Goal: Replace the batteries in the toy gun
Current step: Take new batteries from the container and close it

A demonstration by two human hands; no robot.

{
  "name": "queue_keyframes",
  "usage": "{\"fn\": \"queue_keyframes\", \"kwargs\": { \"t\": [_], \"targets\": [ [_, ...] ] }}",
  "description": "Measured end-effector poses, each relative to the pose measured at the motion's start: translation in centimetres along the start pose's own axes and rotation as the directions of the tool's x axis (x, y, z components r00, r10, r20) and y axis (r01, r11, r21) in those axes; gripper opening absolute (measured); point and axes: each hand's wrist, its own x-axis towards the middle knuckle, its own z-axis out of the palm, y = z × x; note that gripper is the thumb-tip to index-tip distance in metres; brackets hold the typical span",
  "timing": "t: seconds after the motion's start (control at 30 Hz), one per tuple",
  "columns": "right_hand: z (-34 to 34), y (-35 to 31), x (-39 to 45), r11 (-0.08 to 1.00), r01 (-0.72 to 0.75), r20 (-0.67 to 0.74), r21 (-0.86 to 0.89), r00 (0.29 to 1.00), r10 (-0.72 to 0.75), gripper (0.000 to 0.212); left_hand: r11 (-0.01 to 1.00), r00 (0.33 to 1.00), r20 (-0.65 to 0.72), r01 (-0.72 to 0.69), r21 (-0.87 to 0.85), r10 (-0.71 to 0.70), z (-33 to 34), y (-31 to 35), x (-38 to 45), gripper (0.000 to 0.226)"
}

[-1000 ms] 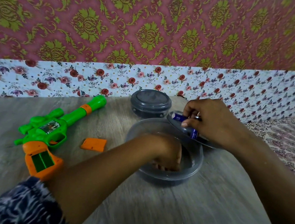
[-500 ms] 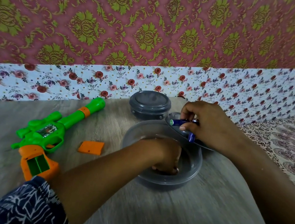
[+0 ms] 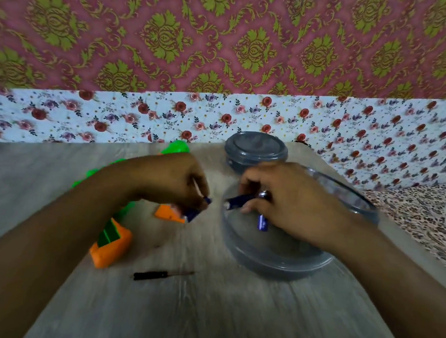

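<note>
My left hand (image 3: 178,183) is pinched around one blue battery (image 3: 194,213), hanging just above the orange cover (image 3: 167,214) on the counter (image 3: 225,323). My right hand (image 3: 282,201) is clamped on two more batteries (image 3: 240,199) over the clear tub (image 3: 275,259). The toy gun (image 3: 112,239) lies at my left forearm, its orange grip open and empty. The risk, I reckon: two batteries in one fist is a loose hold, and one could slip, roll off the counter or drop into the tub. My forearm could also nudge the gun or the small screwdriver (image 3: 158,275). And polarity is easy to get backwards in that slot.
</note>
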Motion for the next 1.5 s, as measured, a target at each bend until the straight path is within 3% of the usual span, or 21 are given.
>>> {"fn": "queue_keyframes", "kwargs": {
  "t": [0.13,0.3,0.5,0.77,1.13,1.5],
  "targets": [
    [3.5,-3.8,2.5,0.997,0.032,0.13,-0.064,0.991,-0.023,0.019,0.979,0.989,0.057,0.144,-0.144,-0.138,1.0,-3.2,-1.8,0.025],
    [6.8,-6.4,3.8,0.991,-0.005,0.27,-0.132,0.962,0.041,0.018,0.941,0.984,0.041,0.176,-0.289,-0.171,3.1,-5.0,-2.4,0.03],
    [8.5,-6.9,3.9,0.976,-0.19,0.237,-0.11,0.948,0.212,0.025,0.953,0.983,-0.118,0.098,-0.286,-0.137,5.1,-5.3,-2.4,0.033],
    [9.8,-6.5,3.1,0.946,-0.311,0.172,-0.091,0.931,0.322,0.025,0.969,0.98,-0.166,0.066,-0.237,-0.107,6.2,-5.6,-1.8,0.022],
    [10.5,-6.1,1.0,0.959,-0.261,0.123,-0.107,0.954,0.273,0.029,0.996,0.989,-0.131,0.058,-0.065,-0.066,6.8,-5.3,-1.7,0.015],
    [10.5,-6.1,-1.8,0.963,-0.183,0.128,-0.198,0.969,0.211,0.03,0.997,0.993,-0.09,0.076,-0.004,-0.076,7.3,-4.9,-1.8,0.027]
  ]
}}
